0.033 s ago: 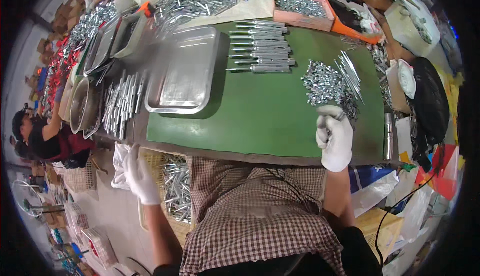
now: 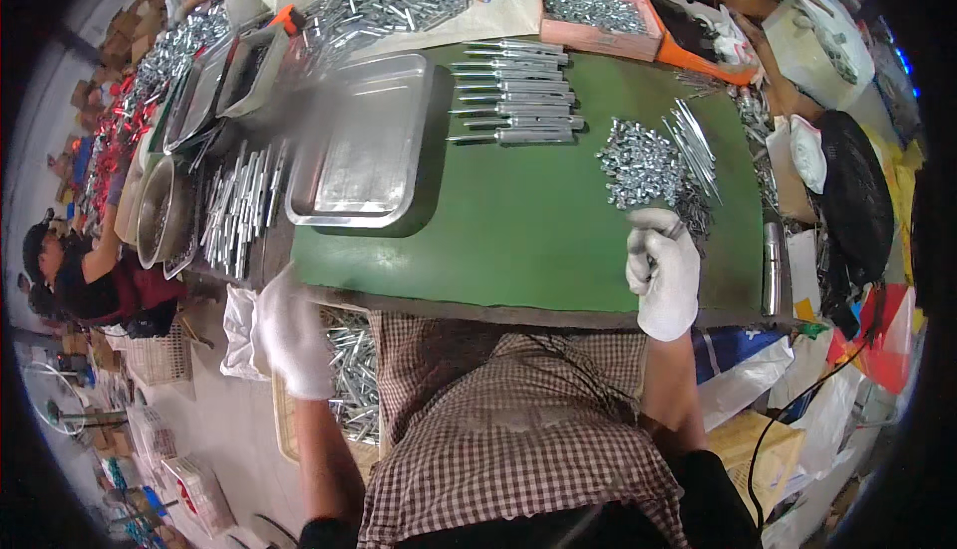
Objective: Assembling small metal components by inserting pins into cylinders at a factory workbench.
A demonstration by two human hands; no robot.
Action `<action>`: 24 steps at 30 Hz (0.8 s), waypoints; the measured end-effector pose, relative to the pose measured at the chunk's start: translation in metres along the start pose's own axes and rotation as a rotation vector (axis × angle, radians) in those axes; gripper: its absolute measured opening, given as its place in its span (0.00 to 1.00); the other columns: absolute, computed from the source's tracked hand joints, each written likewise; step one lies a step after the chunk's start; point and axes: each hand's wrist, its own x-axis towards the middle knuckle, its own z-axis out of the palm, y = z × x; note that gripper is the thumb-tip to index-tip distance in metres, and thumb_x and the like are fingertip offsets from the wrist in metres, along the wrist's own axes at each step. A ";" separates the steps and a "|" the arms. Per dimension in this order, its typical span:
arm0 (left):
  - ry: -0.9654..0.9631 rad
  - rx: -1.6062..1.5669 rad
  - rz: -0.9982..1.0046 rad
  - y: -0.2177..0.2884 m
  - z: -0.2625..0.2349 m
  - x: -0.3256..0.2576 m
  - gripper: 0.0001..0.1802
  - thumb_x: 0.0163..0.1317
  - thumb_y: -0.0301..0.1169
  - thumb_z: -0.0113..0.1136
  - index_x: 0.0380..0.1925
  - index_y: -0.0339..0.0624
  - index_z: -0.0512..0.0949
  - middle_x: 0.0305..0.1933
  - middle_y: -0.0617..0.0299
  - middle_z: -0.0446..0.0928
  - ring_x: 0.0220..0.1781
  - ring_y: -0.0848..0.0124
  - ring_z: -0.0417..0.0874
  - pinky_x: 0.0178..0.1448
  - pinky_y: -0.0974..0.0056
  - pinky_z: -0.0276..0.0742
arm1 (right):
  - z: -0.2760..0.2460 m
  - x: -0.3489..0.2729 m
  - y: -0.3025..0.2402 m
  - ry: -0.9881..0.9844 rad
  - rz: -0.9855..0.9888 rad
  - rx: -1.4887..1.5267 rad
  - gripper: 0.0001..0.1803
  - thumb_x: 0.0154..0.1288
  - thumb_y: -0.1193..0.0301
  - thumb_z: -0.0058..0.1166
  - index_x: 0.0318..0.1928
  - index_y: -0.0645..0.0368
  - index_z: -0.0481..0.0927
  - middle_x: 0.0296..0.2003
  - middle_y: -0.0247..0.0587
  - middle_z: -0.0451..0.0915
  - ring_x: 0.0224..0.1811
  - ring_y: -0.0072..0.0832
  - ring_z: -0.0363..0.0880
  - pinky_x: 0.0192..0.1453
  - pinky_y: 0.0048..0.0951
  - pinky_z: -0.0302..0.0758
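Observation:
My right hand [image 2: 665, 275], in a white glove, hovers at the near edge of the pile of small silver metal fittings [image 2: 638, 165]. Its fingers are curled in; whatever they hold, if anything, is hidden. My left hand [image 2: 294, 340], gloved too, is at the table's near left edge, above a basket of metal tubes [image 2: 354, 375], its fingers smeared by motion. Across the green mat [image 2: 478, 230] lies a row of silver pen-like tools [image 2: 518, 111] with thin pointed tips. Thin metal rods [image 2: 691, 148] lie beside the fittings, with small dark pins [image 2: 695, 212] below them.
A shallow steel tray [image 2: 364, 140] stands on the mat's left side, with loose silver tubes [image 2: 239, 210] beyond it. A heap of metal parts [image 2: 409, 1] and a pink box [image 2: 598, 16] lie at the back. One thick metal cylinder [image 2: 773, 268] stands by the right edge. A co-worker [image 2: 95, 260] sits far left.
My left hand has moved slightly right and toward the table edge, more blurred now. My right hand stays nearly in place, and the whole view has shifted a little.

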 end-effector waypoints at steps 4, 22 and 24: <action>-0.120 -0.277 0.607 0.149 0.065 0.095 0.20 0.55 0.23 0.65 0.50 0.45 0.83 0.50 0.54 0.81 0.52 0.53 0.81 0.59 0.52 0.77 | -0.004 0.002 0.007 -0.001 -0.020 0.018 0.14 0.72 0.73 0.44 0.52 0.67 0.77 0.30 0.33 0.73 0.21 0.12 0.61 0.22 0.18 0.58; -0.624 -0.222 0.823 0.207 0.103 0.099 0.10 0.64 0.33 0.62 0.43 0.45 0.77 0.41 0.54 0.78 0.39 0.52 0.83 0.41 0.50 0.80 | 0.002 -0.027 -0.030 -0.053 0.160 -0.457 0.22 0.77 0.66 0.42 0.63 0.66 0.75 0.42 0.43 0.82 0.21 0.18 0.74 0.23 0.19 0.70; -0.617 -0.142 0.905 0.222 0.084 0.086 0.16 0.61 0.35 0.65 0.48 0.46 0.76 0.41 0.56 0.77 0.39 0.55 0.84 0.41 0.55 0.81 | 0.000 -0.024 -0.022 -0.078 0.168 -0.470 0.22 0.78 0.64 0.42 0.62 0.66 0.75 0.40 0.41 0.83 0.20 0.17 0.73 0.23 0.19 0.68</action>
